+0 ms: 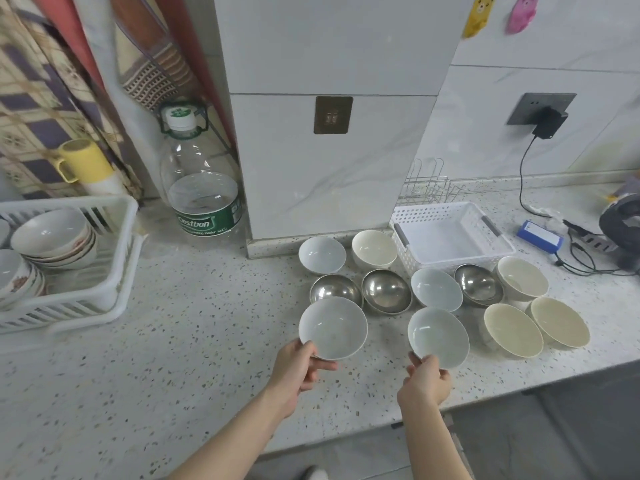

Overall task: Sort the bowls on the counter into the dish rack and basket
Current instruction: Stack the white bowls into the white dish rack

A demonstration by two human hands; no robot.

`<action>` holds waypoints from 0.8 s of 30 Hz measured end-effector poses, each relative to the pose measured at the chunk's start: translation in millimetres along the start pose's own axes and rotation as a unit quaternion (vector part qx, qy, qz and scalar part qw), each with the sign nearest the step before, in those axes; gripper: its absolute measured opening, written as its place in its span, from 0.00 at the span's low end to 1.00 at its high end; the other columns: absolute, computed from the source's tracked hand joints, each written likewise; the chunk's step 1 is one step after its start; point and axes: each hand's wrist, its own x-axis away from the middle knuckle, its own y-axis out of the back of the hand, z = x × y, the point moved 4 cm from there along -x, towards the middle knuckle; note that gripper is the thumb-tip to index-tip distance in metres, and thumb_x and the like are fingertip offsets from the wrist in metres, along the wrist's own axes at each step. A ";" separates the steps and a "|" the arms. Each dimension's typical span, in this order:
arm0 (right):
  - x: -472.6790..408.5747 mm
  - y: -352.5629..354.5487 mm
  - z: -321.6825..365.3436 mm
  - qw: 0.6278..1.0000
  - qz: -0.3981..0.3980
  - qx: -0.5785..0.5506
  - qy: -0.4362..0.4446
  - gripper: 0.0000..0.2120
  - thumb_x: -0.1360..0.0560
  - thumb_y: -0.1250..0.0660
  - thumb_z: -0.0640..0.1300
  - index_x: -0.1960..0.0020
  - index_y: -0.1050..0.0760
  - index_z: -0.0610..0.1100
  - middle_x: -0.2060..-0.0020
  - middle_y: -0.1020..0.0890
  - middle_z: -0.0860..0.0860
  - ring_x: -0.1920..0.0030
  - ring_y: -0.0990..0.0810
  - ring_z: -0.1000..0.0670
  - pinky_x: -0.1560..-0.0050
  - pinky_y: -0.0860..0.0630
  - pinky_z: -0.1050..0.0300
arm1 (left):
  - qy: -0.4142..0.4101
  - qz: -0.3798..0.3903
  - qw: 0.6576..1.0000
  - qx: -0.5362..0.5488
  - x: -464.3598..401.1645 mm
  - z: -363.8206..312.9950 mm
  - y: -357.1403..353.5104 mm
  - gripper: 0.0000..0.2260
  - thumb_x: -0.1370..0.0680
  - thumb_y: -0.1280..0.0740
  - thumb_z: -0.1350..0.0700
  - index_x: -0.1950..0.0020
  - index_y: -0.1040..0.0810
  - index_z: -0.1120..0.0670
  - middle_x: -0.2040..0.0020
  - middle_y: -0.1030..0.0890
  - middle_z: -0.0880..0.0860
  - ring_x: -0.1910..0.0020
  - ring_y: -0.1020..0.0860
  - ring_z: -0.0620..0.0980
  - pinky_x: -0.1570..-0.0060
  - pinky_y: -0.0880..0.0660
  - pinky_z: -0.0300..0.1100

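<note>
While I look down at the speckled counter (207, 341), I see two containers. At 9 o'clock stands the white dish rack (114, 258), and it holds stacked bowls (52, 237) with patterned rims. At about 2 o'clock stands the white perforated basket (450, 233), and I see nothing inside it. Behind it is a small wire rack (429, 185).

The loose bowls lie in a group between the pillar (329, 133) and the front edge. There are two pale bowls at the back, then three steel bowls (386, 291) with a pale one between them, and three cream bowls (512, 329) toward 3 o'clock.

My left hand (298, 365) grips a white bowl (332, 327) at its near rim, the thumb over the edge and the fingers curled under it. This bowl is tilted and covers part of a steel bowl behind it. My right hand (427, 377) pinches the near rim of a second white bowl (438, 337), at its 6 o'clock point; the fingers are curled on the rim. I cannot tell if either bowl is fully off the counter.

Between the bowls and the dish rack the counter gives wide room. A large water bottle (201, 181) stands at 11 o'clock, near the pillar. The counter's front edge runs just behind my wrists. At 3 o'clock cables and a blue box (540, 235) lie near the basket.
</note>
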 end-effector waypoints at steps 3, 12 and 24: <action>22.9 -14.2 -11.9 0.999 0.034 0.009 0.021 0.20 0.26 0.40 0.41 0.34 0.29 0.44 0.56 0.15 0.45 0.65 0.29 0.53 0.66 0.36 0.59 | -0.020 0.008 1.000 0.000 6.2 -12.2 25.7 0.14 0.24 0.43 0.63 0.41 0.26 0.55 0.57 0.14 0.62 0.78 0.35 0.45 0.78 0.40 0.36; 115.4 -73.4 -40.6 0.983 0.151 0.029 0.096 0.06 0.30 0.41 0.37 0.56 0.27 0.44 0.64 0.20 0.47 0.73 0.34 0.53 0.73 0.40 0.61 | -0.105 -0.032 0.994 0.028 33.9 -68.5 149.7 0.14 0.24 0.43 0.64 0.41 0.26 0.56 0.57 0.14 0.62 0.78 0.35 0.45 0.79 0.40 0.36; 274.9 -165.2 -103.3 0.898 0.350 0.165 0.209 0.05 0.30 0.40 0.36 0.59 0.26 0.41 0.67 0.18 0.42 0.76 0.33 0.54 0.73 0.38 0.60 | -0.222 -0.107 0.967 0.059 82.6 -130.3 332.7 0.12 0.23 0.41 0.62 0.40 0.26 0.57 0.57 0.14 0.63 0.80 0.38 0.46 0.79 0.43 0.36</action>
